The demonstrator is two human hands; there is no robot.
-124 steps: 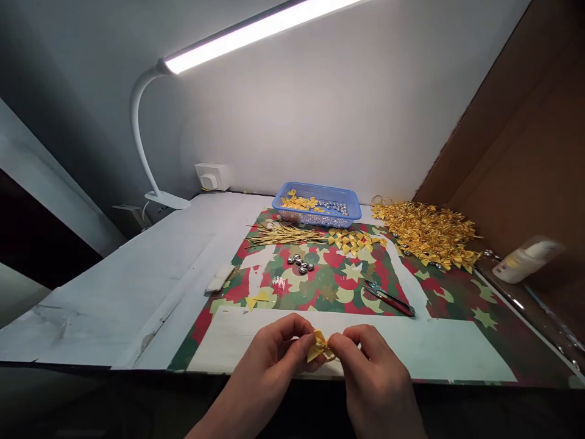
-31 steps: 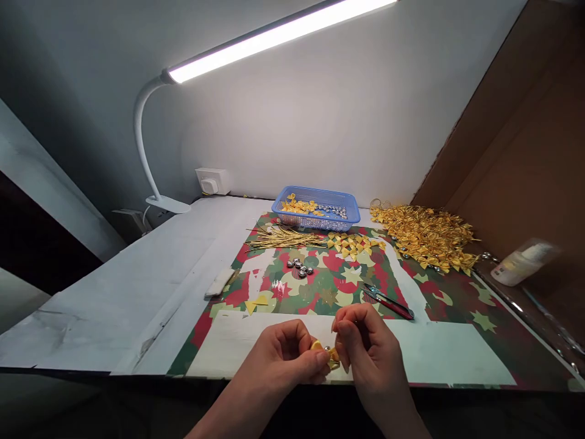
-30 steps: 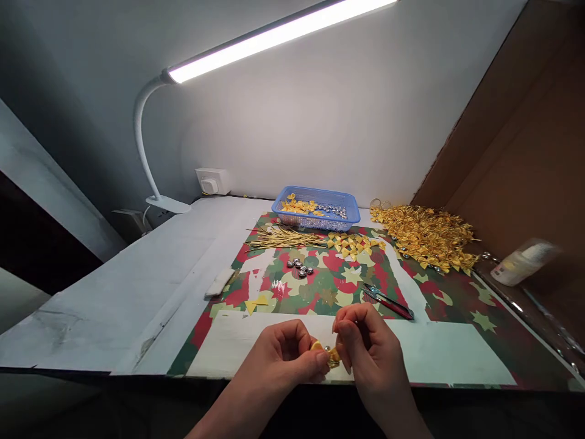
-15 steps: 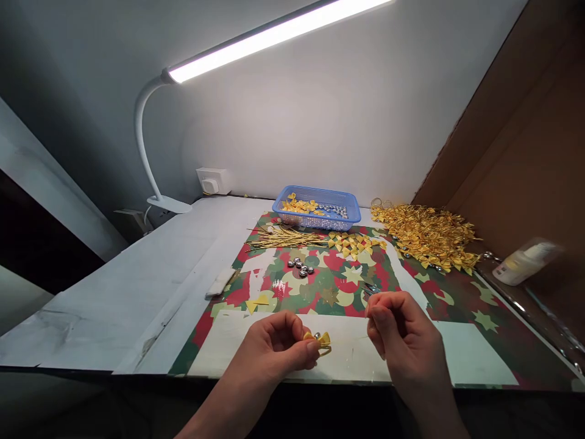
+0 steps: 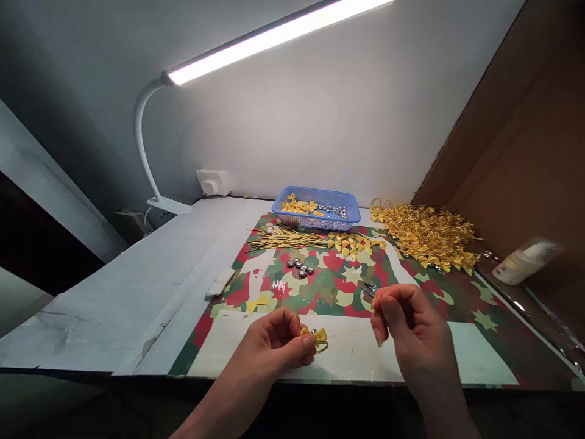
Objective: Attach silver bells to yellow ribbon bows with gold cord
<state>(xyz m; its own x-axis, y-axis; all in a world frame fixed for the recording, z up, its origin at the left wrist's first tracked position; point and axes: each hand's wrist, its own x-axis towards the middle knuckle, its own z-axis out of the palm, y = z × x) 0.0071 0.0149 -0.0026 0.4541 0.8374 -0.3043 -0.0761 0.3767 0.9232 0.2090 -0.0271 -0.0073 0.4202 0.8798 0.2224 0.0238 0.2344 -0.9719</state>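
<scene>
My left hand (image 5: 278, 344) pinches a small yellow ribbon bow (image 5: 321, 335) between thumb and forefinger. A silver bell (image 5: 314, 331) sits at the bow's middle, and a loop of gold cord (image 5: 322, 347) sticks out below it. My right hand (image 5: 406, 320) is raised to the right, thumb and forefinger pressed together. A faint thin thread (image 5: 350, 332) seems to run from the bow to those fingertips. Just behind them, a small metal tool (image 5: 368, 290) lies on the patterned mat, partly hidden by my right hand; its kind is unclear.
Several silver bells (image 5: 299, 267) lie mid-mat. Behind are gold cords (image 5: 286, 238), loose yellow bows (image 5: 354, 244) and a blue basket (image 5: 351, 213). A heap of gold bows (image 5: 429, 235) and a bottle (image 5: 518, 265) stand right. A lamp (image 5: 146, 140) arches from the left.
My right hand has moved slightly right, farther from the bow. My left hand has shifted a little left with the bow still pinched.
</scene>
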